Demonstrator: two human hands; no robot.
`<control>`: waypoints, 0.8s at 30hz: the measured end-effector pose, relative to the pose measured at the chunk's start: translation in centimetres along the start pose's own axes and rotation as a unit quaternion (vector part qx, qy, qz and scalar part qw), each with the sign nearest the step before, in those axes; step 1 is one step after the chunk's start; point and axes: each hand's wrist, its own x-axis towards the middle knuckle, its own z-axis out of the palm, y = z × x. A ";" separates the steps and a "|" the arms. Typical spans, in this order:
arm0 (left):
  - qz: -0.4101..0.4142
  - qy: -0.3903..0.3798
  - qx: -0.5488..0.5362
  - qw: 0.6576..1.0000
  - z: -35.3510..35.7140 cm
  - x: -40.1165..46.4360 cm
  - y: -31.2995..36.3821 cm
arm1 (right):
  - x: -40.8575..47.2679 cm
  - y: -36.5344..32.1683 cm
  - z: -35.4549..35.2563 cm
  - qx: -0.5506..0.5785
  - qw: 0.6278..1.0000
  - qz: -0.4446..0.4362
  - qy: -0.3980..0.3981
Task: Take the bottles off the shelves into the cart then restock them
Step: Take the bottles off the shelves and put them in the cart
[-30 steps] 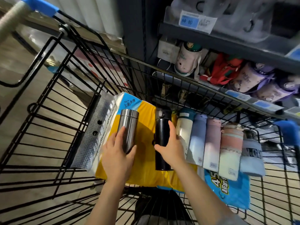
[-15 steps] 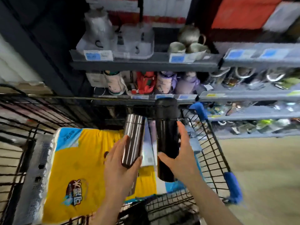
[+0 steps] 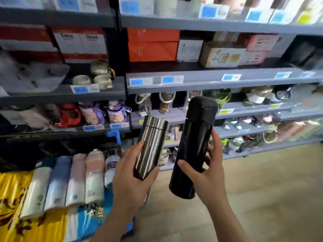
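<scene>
Head view: my left hand (image 3: pixel 130 179) has its grip curled round the steel bottle (image 3: pixel 151 145), my right hand (image 3: pixel 208 173) round the black bottle (image 3: pixel 192 147), both raised before the shelves (image 3: pixel 209 84), right of the cart's bottles (image 3: pixel 76 179).

Grey store shelving (image 3: pixel 209 85) with blue price tags (image 3: pixel 172 79), tan floor (image 3: pixel 271 180).

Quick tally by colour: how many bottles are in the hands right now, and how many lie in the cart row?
Silver bottle, in left hand: 1
Black bottle, in right hand: 1
Pastel bottles lying in the cart row: 5
Total: 7
</scene>
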 end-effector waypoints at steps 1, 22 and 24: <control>0.009 -0.006 -0.004 1.000 1.3 0.3 1.3 | 0.7 -0.1 -1.7 0.006 1.000 -0.005 0.007; 0.194 0.066 0.066 0.977 14.4 20.7 2.9 | 21.3 2.2 -6.3 0.058 0.990 -0.044 0.118; 0.249 0.085 0.084 0.961 15.4 23.7 2.4 | 24.3 2.5 -5.6 0.067 0.988 -0.039 0.135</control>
